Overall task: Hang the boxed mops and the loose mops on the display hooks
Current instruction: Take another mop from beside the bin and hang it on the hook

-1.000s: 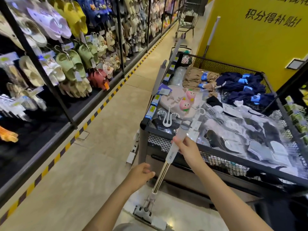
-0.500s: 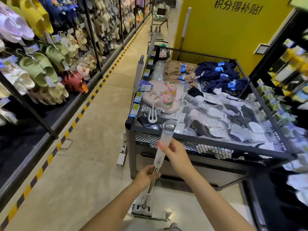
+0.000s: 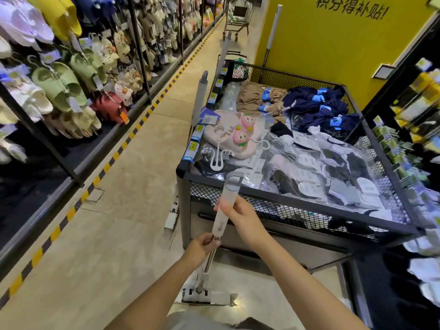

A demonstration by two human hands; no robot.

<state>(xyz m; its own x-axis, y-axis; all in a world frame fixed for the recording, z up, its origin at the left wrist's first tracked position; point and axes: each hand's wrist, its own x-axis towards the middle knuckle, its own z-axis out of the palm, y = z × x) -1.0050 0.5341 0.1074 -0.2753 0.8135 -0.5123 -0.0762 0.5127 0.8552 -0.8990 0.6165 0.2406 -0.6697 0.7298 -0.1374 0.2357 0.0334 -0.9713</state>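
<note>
I hold a loose flat mop upright in front of me. Its grey handle (image 3: 226, 203) ends in a hanging loop at the top, and its flat white head (image 3: 207, 297) rests on the floor near my feet. My right hand (image 3: 240, 217) grips the grey handle just below the loop. Lower down, my left hand (image 3: 202, 246) grips the thin metal pole where it meets the handle. Two more grey-handled mops (image 3: 200, 98) lean against the left side of the wire bin, and a white-handled mop (image 3: 273, 29) stands against the yellow wall.
A black wire bin (image 3: 297, 203) full of bagged socks and pink slippers stands right in front. Racks of slippers (image 3: 59, 79) line the left side of the aisle behind a yellow-black floor stripe. A shopping cart (image 3: 237, 22) stands far down the aisle. Dark shelving (image 3: 416, 103) is on the right.
My left hand has closed round the metal pole, which it was only beside before. The mop handle has come more upright and closer to me; the view has swung slightly right.
</note>
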